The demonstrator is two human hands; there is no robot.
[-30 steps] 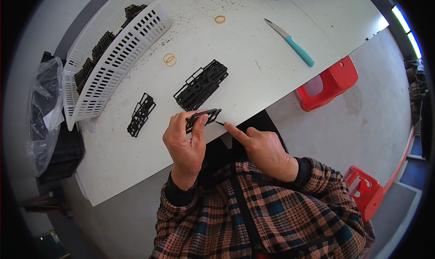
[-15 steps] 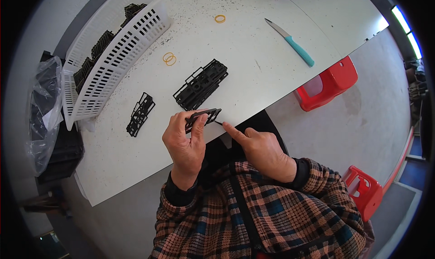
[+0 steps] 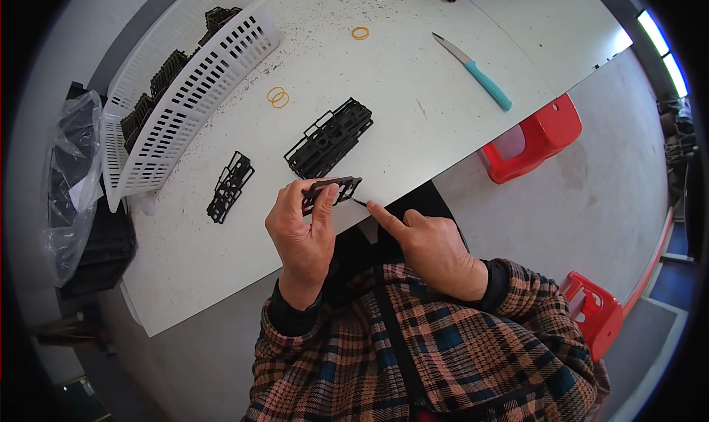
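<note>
1. The table point(image 3: 413, 104) is white, with small dark specks.
2. The basket point(image 3: 185, 104) is white; the parts inside it are black.
3. The frame point(image 3: 331, 191), the larger stack point(image 3: 329, 137) and the smaller stack point(image 3: 230, 186) are all black.
4. The knife point(image 3: 476, 73) has a teal handle and a grey blade.
5. The rubber bands point(image 3: 278, 97) are orange-yellow.
6. The stools point(image 3: 535, 138) are red.
7. The sleeves point(image 3: 413, 348) have a plaid pattern of brown, orange and dark blue.
8. The floor point(image 3: 591, 200) is grey.
</note>
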